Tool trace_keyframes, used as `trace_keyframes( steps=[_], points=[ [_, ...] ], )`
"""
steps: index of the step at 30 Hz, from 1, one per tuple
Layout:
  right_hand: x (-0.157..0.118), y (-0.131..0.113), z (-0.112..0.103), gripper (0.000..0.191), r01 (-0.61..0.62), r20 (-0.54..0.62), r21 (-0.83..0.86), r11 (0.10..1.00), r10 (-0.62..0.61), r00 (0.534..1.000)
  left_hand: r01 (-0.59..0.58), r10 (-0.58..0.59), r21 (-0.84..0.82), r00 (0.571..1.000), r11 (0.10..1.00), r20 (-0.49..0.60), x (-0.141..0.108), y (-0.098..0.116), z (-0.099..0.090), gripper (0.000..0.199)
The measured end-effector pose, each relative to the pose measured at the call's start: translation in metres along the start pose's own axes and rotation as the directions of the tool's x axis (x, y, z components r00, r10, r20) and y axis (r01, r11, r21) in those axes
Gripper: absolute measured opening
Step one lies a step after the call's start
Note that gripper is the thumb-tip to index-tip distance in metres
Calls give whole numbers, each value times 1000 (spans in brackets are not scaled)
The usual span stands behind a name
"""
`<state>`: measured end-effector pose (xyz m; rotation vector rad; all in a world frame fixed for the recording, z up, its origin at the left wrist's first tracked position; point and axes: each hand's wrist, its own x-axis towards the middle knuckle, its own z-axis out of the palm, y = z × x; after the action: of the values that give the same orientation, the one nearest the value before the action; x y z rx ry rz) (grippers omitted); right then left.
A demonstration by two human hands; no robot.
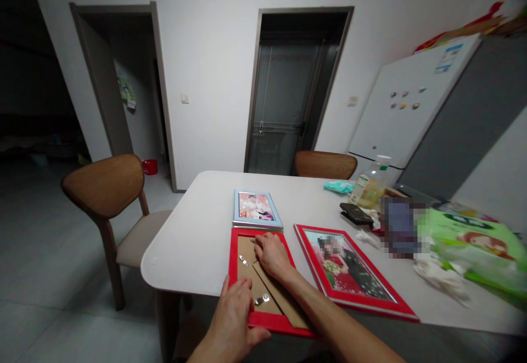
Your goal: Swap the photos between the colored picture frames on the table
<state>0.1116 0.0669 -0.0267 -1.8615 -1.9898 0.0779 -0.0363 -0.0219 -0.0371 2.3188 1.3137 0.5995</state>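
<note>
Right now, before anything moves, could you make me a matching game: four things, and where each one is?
Things:
1. Left hand
2. Bottle
3. Right hand
4. Switch

Places:
A. At the far end of the face-down frame
B. On the wall
C. At that frame's near left corner
D. On the table

Pairs: 1-C, 2-D, 3-A, 4-B

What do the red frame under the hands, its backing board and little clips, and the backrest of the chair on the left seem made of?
Red frame: painted wood or plastic, I can't tell which; its colour is even. Backing board: probably fibreboard, given its plain, matte tan face. Clips: likely metal, from their silvery shine. Backrest: apparently wood or veneer, warm brown with low sheen.
</note>
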Motion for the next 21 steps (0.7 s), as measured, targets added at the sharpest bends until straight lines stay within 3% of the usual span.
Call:
trace_keyframes(
  steps=[4, 9, 16, 21],
  points=[
    [-32, 8, -18, 30, 105, 10, 87, 991, -107, 994, -25, 25, -10, 999, 1000, -26, -1, -3, 4, 44],
    [-62, 11, -28, 33, 85, 119, 126, 988, -101, 988, -35, 35, 6, 999, 999, -25, -1, 0, 0, 52],
    [-49, 8, -34, 46, -5, 86, 250, 968, -17, 996, -38, 19, -144, 992, 989, -129, 0, -5, 2, 73],
    [-46, -1, -51, 39, 23, 28, 257, 966, -31, 999, 58, -151, -444, 972, 894, -177, 7, -4, -9, 56]
  ],
)
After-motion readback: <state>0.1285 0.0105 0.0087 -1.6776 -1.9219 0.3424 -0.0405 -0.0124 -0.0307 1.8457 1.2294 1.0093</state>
